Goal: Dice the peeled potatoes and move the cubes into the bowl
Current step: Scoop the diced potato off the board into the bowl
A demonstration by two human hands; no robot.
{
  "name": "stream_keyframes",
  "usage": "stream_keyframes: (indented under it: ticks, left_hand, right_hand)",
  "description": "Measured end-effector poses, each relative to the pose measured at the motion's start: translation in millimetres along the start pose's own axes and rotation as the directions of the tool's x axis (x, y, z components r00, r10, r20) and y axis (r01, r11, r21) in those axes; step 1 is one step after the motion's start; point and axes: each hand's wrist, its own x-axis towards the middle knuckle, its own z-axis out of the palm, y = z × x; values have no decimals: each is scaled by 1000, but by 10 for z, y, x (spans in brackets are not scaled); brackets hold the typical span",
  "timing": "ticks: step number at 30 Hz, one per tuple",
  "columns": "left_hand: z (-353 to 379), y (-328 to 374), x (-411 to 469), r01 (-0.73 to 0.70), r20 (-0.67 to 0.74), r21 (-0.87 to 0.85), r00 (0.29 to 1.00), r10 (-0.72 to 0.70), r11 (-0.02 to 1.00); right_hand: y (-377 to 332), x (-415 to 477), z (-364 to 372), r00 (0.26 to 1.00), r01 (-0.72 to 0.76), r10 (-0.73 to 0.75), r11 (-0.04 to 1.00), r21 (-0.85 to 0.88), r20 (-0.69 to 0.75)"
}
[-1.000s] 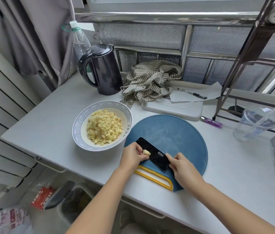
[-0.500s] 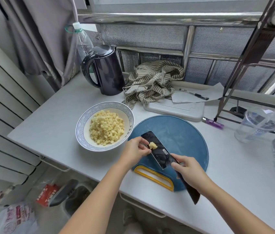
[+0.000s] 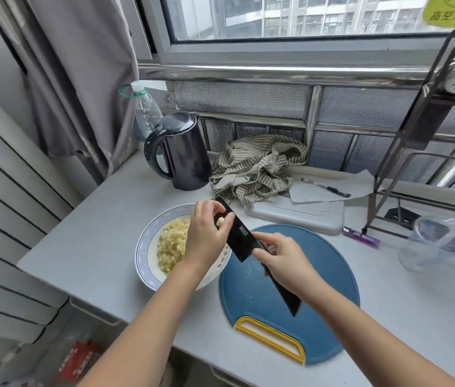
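Observation:
A white bowl with a blue patterned rim [image 3: 144, 247] holds a heap of diced potato cubes [image 3: 171, 245]. My right hand [image 3: 282, 255] grips the black knife [image 3: 238, 236] and holds its blade lifted over the bowl's right edge. A small clump of potato bits [image 3: 220, 222] sits on the blade. My left hand [image 3: 206, 233] hovers above the bowl and presses those bits against the blade with its fingertips. The round blue cutting board [image 3: 318, 275] with a yellow handle lies bare to the right of the bowl.
A black kettle [image 3: 184, 155] and a plastic bottle [image 3: 144, 107] stand behind the bowl. A striped cloth [image 3: 257, 166], a white tray [image 3: 298, 213], paper with a pen [image 3: 326, 187], a purple lighter [image 3: 361, 237], a metal rack [image 3: 405, 152] and a clear cup [image 3: 438, 241] fill the back and right.
Both hands lifted the knife with the potato bits off the board and carried it left, over the bowl. The camera tilted up, so the window is in view.

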Motion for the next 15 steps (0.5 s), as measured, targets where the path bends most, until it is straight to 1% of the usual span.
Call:
stream_keyframes:
  ticks: [3, 7, 10, 13, 15]
  left_hand:
    - [-47, -184, 118, -52, 43, 23, 998, 51, 998]
    - [-95, -467, 247, -93, 121, 78, 989, 83, 993]
    - [-130, -690, 314, -98, 203, 130, 977, 71, 987]
    - [-179, -902, 340, -76, 333, 200, 943, 6, 977]
    - [-224, -1007, 348, -22, 317, 228, 947, -53, 973]
  right_hand:
    - [-66, 152, 100, 1000, 19, -19, 1000, -13, -13]
    - [-94, 326, 186, 1000, -10, 9, 1000, -22, -20]
    - [-110, 440, 204, 998, -36, 37, 999, 6, -50]
    - [-96, 502, 204, 994, -60, 61, 998, 10, -90]
    - [-61, 510, 186, 992, -73, 73, 997, 1, -105]
